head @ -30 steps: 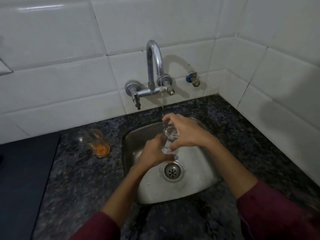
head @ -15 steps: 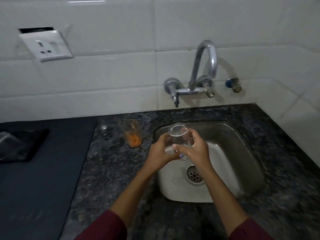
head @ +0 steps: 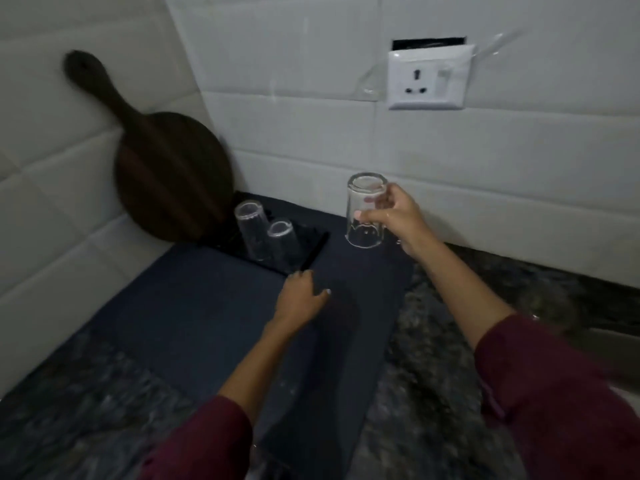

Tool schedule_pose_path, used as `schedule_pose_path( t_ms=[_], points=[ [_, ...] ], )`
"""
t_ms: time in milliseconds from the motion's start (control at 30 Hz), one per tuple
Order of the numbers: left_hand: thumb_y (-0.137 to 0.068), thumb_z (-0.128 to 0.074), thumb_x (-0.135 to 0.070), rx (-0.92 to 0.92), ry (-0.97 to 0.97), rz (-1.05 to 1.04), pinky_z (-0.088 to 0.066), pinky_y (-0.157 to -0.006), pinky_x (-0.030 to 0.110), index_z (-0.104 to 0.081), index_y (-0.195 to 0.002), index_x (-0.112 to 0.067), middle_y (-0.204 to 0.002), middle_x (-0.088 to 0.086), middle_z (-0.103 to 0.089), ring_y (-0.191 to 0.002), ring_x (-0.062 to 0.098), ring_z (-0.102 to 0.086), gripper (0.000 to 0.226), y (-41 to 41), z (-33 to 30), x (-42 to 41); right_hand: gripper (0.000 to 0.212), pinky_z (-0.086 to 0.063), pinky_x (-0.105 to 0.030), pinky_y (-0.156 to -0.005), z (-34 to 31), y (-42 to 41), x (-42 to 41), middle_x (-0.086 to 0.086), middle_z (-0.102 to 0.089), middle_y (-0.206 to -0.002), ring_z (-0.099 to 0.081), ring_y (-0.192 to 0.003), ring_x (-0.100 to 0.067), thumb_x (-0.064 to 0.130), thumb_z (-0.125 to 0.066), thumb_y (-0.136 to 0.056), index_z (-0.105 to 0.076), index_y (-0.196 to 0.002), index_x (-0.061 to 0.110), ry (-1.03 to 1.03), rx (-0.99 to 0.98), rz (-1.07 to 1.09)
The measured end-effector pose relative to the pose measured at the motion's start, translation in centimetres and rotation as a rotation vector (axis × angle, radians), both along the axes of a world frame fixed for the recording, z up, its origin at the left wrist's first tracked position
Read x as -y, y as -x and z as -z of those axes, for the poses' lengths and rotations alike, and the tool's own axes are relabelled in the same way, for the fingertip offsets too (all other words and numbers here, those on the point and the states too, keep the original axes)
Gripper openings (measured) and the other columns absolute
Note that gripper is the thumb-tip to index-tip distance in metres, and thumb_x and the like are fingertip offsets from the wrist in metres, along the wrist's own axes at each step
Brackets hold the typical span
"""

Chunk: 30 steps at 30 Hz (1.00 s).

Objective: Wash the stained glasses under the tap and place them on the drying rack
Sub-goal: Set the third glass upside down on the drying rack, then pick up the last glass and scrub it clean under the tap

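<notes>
Overhead, white tiles (head: 311,126) back a dark mat (head: 194,306) on speckled counter (head: 426,393)

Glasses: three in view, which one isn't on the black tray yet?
The upside-down glass held in the right hand, in the air above the dark blue mat. The other two glasses already stand inverted on the black tray.

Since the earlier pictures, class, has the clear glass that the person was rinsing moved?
Yes. The clear glass has left the sink and gone left past the wall socket; the right hand holds it upside down above the dark mat.
</notes>
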State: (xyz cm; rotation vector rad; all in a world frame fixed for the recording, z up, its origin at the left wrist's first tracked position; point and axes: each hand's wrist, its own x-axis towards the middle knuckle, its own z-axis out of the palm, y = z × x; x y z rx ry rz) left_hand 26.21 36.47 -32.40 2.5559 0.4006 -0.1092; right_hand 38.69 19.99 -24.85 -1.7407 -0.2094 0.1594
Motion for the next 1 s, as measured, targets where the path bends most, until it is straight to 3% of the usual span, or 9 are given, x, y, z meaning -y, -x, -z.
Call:
schedule_pose_path(
  t_ms=[100, 200, 433, 533, 800, 900, 967, 1000],
  points=[
    [-0.090, -0.055, -0.044, -0.118, -0.117, -0.170, -0.029, -0.112, 0.052, -0.038, -0.136, 0.000, -0.147, 0.024, -0.033, -0.139, 0.039, -0.025, 0.065, -0.4, 1.3, -5.5, 0.069, -0.050, -0.049, -0.095, 0.4, -4.3, -7.4, -0.010, -0.064, -0.115, -0.060, -0.109, -0.026, 0.035, -0.085, -0.037, -0.057, -0.098, 0.018, -0.001, -0.002, -0.106],
    [-0.094, -0.049, -0.046, -0.221, -0.136, -0.265, -0.013, -0.116, 0.055, -0.014, -0.149, 0.000, -0.158, 0.023, -0.006, -0.147, 0.038, -0.002, 0.080, -0.5, 2.0, -9.0, 0.075, -0.050, -0.046, -0.096, 0.7, -7.9, -13.2, -0.004, -0.063, -0.111, -0.059, -0.109, -0.023, 0.028, -0.086, -0.041, -0.055, -0.109, 0.019, 0.048, -0.025, -0.184],
    [-0.095, -0.046, -0.047, -0.283, -0.133, -0.257, -0.008, -0.117, 0.056, -0.006, -0.151, -0.001, -0.159, 0.022, 0.002, -0.147, 0.036, 0.005, 0.082, -1.0, 4.1, -11.7, 0.062, -0.053, -0.037, -0.087, 3.5, -10.2, -19.7, -0.004, -0.064, -0.109, -0.060, -0.101, -0.022, 0.005, -0.082, -0.058, -0.056, -0.112, 0.017, 0.242, -0.097, -0.279],
    [-0.094, -0.046, -0.046, -0.289, -0.106, -0.235, -0.010, -0.117, 0.056, -0.008, -0.150, -0.001, -0.159, 0.022, 0.001, -0.147, 0.036, 0.003, 0.082, -1.2, 4.8, -11.5, 0.059, -0.051, -0.033, -0.080, 4.7, -10.6, -20.4, -0.005, -0.062, -0.109, -0.058, -0.099, -0.022, 0.000, -0.080, -0.060, -0.056, -0.112, 0.015, 0.282, -0.135, -0.324],
    [-0.094, -0.048, -0.045, -0.276, -0.074, -0.243, -0.012, -0.117, 0.056, -0.009, -0.150, -0.001, -0.159, 0.022, -0.001, -0.147, 0.036, 0.002, 0.081, -1.2, 4.6, -11.2, 0.058, -0.048, -0.037, -0.082, 5.6, -10.9, -21.0, -0.011, -0.062, -0.117, -0.057, -0.105, -0.026, -0.001, -0.073, -0.063, -0.056, -0.116, 0.014, 0.313, -0.195, -0.388],
    [-0.094, -0.049, -0.044, -0.256, -0.050, -0.235, -0.017, -0.117, 0.054, -0.014, -0.149, 0.000, -0.159, 0.022, -0.006, -0.147, 0.037, -0.001, 0.079, -0.8, 3.7, -10.0, 0.066, -0.039, -0.029, -0.079, 3.9, -10.0, -19.5, -0.009, -0.051, -0.131, -0.047, -0.117, -0.024, -0.005, -0.059, -0.073, -0.044, -0.134, 0.014, 0.244, -0.244, -0.381],
    [-0.094, -0.049, -0.045, -0.254, -0.017, -0.188, -0.034, -0.109, 0.047, -0.038, -0.137, 0.000, -0.149, 0.022, -0.030, -0.140, 0.038, -0.025, 0.063, -0.5, 3.0, -8.9, 0.069, -0.038, -0.025, -0.083, 2.4, -8.7, -17.2, -0.007, -0.043, -0.142, -0.041, -0.126, -0.021, -0.007, -0.052, -0.076, -0.036, -0.141, 0.013, 0.145, -0.252, -0.346],
    [-0.093, -0.050, -0.045, -0.259, 0.029, -0.150, -0.044, -0.095, 0.039, -0.053, -0.115, -0.004, -0.130, 0.018, -0.049, -0.123, 0.032, -0.045, 0.047, -0.2, 2.5, -8.2, 0.068, -0.038, -0.024, -0.085, 1.7, -7.9, -15.6, -0.006, -0.042, -0.143, -0.041, -0.125, -0.019, -0.008, -0.050, -0.077, -0.035, -0.141, 0.013, 0.091, -0.251, -0.326]
  ],
)
